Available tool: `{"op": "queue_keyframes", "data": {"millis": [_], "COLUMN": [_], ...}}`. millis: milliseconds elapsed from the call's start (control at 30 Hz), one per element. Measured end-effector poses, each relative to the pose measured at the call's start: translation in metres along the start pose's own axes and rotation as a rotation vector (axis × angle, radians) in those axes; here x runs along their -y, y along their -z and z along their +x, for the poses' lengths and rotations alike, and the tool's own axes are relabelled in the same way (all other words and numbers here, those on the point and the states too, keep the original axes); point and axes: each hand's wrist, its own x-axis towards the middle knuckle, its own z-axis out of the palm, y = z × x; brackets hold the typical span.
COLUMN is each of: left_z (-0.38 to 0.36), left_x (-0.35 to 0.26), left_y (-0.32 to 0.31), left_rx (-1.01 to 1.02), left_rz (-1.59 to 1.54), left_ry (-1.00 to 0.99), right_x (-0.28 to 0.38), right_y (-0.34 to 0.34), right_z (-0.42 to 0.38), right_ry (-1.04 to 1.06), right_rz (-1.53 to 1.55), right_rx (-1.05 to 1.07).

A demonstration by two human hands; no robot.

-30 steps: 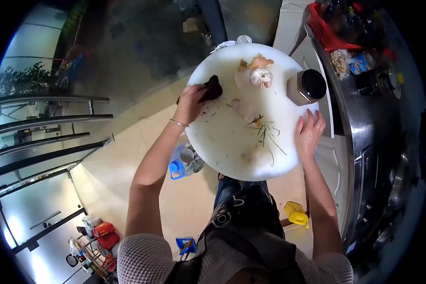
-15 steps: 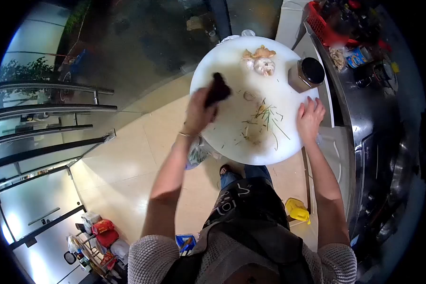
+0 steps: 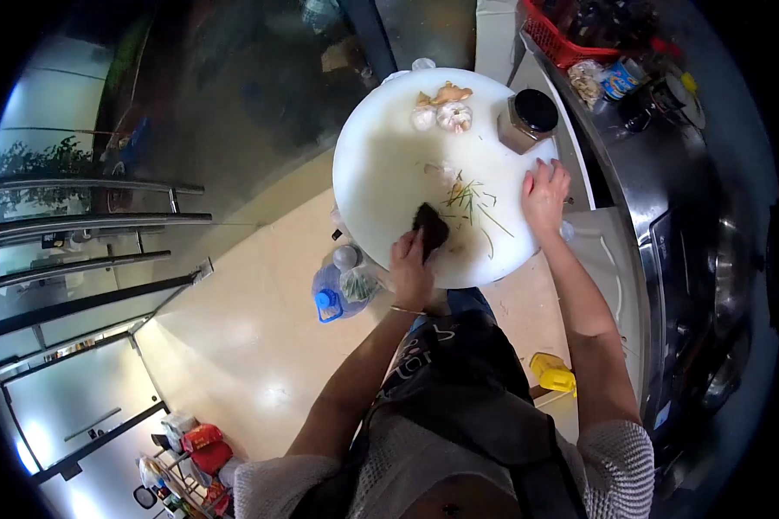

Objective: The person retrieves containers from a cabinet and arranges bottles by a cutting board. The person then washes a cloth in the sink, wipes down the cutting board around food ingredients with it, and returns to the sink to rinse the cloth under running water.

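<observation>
Cloth [image 3: 430,230], dark and crumpled, was gripped in the left hand [image 3: 413,270] on the near part of the smooth round white board [image 3: 381,182], beside thin green scraps [image 3: 470,201]; the right hand [image 3: 545,197] lay open on its right edge.

Left half: open stretch of the round surface [image 3: 376,164], running from the far-left rim to the dark cloth [image 3: 430,232].
Far rim: garlic bulbs [image 3: 454,117] and ginger [image 3: 452,92] in the way.
Far right: upright lidded jar [image 3: 528,121], the tallest obstacle.
Middle: green scraps [image 3: 469,201], lying low; room to pass above.
Near rim: blocked by the left grip [image 3: 413,270] and the cloth.
Right rim: right grip [image 3: 545,197], near the jar.
</observation>
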Motion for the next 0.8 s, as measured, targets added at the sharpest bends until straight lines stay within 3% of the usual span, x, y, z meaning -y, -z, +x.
{"op": "queue_keyframes", "data": {"millis": [133,200,300,333,367,400,467,533,600,733,800], "left_z": [0.022,0.031,0.036,0.038,0.042,0.041,0.037,0.030,0.020,0.004,0.001], "left_x": [-0.033,-0.046,-0.064,-0.067,-0.066,-0.065,-0.070,-0.064,-0.045,-0.023,-0.013], "left_y": [-0.010,-0.010,-0.016,-0.018,-0.018,-0.014,0.003,0.006,0.010,0.020,0.024], "left_rx": [-0.093,-0.192,-0.099,-0.042,0.103,0.104,0.125,0.018,0.010,-0.086,-0.123], "left_rz": [-0.341,-0.630,-1.053,-1.275,-1.408,-1.411,-0.883,-0.816,-0.644,-0.488,-0.500], "left_ry": [0.063,0.223,0.238,0.185,0.210,0.205,0.176,0.110,0.134,0.169,0.208], "right_x": [-0.005,0.030,0.096,0.107,0.104,0.100,0.093,0.088,0.081,0.089,0.098], "right_y": [0.005,0.044,0.080,0.078,0.072,0.064,0.047,0.031,-0.009,-0.018,-0.001], "right_z": [-0.006,-0.015,-0.030,-0.027,-0.020,-0.014,0.003,0.024,0.030,0.028,0.022], "right_ry": [-0.094,-0.088,-0.239,0.007,-0.044,-0.092,-0.017,0.093,0.104,0.116,0.062], "right_rz": [0.266,0.360,1.261,0.964,0.916,0.868,0.644,0.409,0.316,0.325,0.496], "right_rx": [-0.111,-0.025,0.392,0.264,0.274,0.284,0.042,-0.019,0.135,0.097,0.376]}}
